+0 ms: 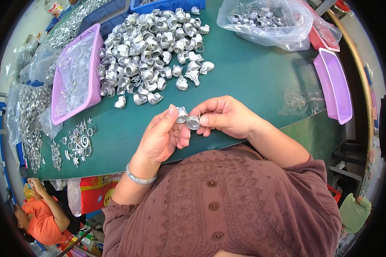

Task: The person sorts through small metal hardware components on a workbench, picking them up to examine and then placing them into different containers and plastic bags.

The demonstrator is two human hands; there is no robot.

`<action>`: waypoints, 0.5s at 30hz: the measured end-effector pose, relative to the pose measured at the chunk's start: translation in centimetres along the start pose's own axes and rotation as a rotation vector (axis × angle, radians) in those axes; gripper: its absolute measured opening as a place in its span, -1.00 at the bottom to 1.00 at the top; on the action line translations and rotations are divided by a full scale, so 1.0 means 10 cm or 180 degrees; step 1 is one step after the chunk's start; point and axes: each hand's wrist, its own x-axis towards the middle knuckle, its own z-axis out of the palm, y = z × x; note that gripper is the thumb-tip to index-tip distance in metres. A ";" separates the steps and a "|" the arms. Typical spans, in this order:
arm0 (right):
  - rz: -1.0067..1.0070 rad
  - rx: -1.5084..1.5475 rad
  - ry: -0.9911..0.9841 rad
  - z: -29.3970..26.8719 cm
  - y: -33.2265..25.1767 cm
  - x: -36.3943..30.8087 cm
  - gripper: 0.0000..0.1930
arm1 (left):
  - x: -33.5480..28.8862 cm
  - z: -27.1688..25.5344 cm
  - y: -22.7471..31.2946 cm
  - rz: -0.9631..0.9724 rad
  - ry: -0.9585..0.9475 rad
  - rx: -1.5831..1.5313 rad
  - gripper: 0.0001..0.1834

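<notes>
Blouse (253,201) below, our left hand (159,135) and right hand (229,118) each grasp a metal ring (193,123); loosening either grip could drop one onto the counter (248,77).

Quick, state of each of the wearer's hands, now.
Left hand: partly curled, holding one chunky silver-coloured ring.
Right hand: closed, pinching a second silver-coloured ring beside it.

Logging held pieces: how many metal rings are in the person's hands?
2: the left ring in the left hand, and the right ring in the right hand; the hands may hide more.
</notes>
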 end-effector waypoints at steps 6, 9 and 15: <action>0.0029 0.0599 -0.0106 -0.07 0.05 0.03 -0.77 | 0.03 0.03 0.00 -0.0061 0.0018 -0.0189 -0.49; -0.0001 0.0713 -0.0069 -0.09 0.11 0.00 -0.80 | 0.01 0.04 -0.06 -0.0120 0.0035 -0.0223 -0.49; -0.0171 0.1173 -0.0321 -0.13 0.19 0.04 -0.85 | 0.02 0.11 -0.07 -0.0128 0.0230 -0.0172 -0.52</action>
